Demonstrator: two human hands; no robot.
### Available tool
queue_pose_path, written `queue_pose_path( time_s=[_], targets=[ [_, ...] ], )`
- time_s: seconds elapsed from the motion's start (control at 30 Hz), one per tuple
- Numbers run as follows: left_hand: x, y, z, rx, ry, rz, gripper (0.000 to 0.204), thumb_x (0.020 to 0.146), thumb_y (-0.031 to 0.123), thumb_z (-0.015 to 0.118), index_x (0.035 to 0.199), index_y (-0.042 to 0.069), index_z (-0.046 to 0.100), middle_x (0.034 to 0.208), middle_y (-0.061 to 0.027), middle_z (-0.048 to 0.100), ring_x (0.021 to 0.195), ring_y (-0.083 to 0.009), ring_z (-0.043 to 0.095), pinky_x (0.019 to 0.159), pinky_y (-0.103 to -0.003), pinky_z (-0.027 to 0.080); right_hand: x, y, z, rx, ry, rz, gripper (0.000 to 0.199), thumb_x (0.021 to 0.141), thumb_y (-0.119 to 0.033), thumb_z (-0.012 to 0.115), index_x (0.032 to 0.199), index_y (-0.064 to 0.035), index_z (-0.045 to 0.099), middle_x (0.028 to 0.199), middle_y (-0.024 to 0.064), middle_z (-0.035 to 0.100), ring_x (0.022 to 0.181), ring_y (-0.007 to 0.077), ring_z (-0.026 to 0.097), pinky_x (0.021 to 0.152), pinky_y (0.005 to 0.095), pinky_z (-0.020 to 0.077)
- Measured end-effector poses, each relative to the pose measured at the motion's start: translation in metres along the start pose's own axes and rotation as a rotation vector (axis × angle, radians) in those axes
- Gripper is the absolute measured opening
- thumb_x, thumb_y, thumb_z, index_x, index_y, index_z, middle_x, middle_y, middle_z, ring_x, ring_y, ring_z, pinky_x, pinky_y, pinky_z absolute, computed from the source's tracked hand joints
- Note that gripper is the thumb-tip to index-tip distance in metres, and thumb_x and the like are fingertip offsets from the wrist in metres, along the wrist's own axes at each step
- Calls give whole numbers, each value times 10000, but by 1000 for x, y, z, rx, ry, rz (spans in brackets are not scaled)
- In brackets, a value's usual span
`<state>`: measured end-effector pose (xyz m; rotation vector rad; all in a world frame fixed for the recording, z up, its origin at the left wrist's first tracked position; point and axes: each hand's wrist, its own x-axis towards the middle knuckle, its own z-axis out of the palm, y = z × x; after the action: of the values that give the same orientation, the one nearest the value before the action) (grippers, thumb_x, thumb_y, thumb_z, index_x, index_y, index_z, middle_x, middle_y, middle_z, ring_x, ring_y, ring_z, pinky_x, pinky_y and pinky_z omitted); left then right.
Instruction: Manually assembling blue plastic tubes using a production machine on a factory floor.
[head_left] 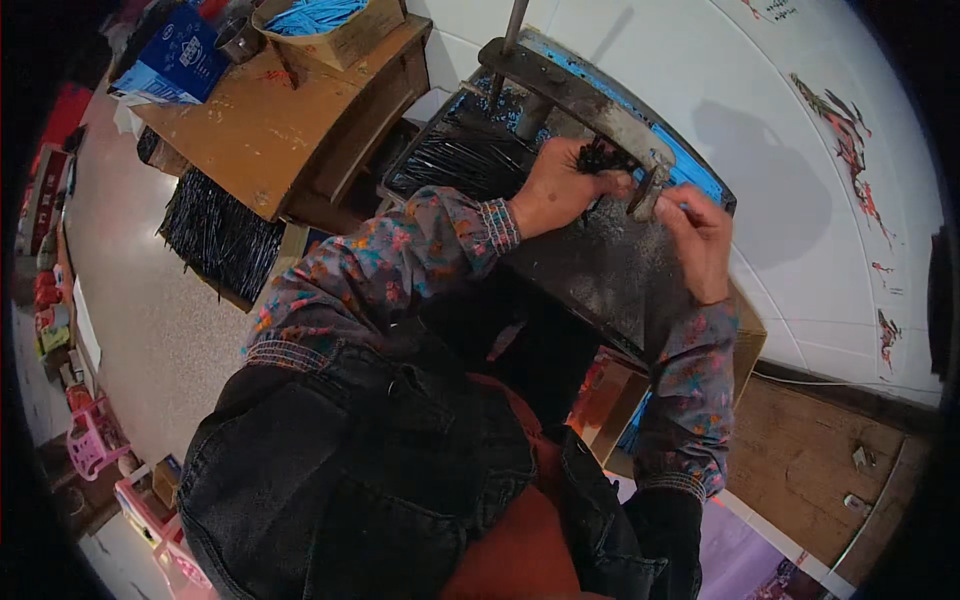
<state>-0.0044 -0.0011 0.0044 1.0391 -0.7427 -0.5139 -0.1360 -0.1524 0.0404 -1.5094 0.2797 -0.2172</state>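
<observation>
Both hands raised forward, close together; left hand [556,188] fingers curled shut, right hand [700,240] fingers pinched.

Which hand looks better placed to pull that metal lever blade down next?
The right hand, probably. Its fingers already rest at the free end of the metal blade, while the left hand is closed on a bundle of black strands under the blade.

Sleeve covers [400,250] on both forearms: multicoloured floral print of red, teal and orange on grey-blue; denim apron [360,480]: washed black over an orange-red garment. Metal work plate [600,265]: dark grey with a bright blue rim, bearing a black tuft of fibres [598,157] at its far edge. Wooden side table [270,130]: tan-brown, with black bristle bundles [220,235] beneath its near edge and a cardboard box of blue strands [315,15] at its far corner.
</observation>
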Motion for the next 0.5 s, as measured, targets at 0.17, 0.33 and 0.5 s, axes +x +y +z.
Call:
queue_pose_path(
  time_s=[0.17,0.33,0.5],
  targets=[
    [1,-5,-6,99,17,79,117,761,11,669,873,-23,673,705,-12,645,616,-66,533,579,-207,431,-3,-11,-11,-758,24,-435,175,821,-79,628,980,-10,603,758,55,603,544,116,468,521,240,396],
    [-5,-1,-6,95,10,33,119,794,44,651,893,-18,672,726,-18,643,638,-75,535,600,-215,431,-10,7,-27,-595,29,-92,221,771,-58,637,987,-21,608,749,44,589,614,162,487,611,267,417],
    [-7,5,-6,153,-98,-17,120,868,62,593,935,-8,663,785,-29,659,722,-97,572,699,-226,466,13,33,-23,-1141,39,-717,219,748,-40,619,966,-28,610,734,43,570,618,191,472,618,275,413]
  ],
)
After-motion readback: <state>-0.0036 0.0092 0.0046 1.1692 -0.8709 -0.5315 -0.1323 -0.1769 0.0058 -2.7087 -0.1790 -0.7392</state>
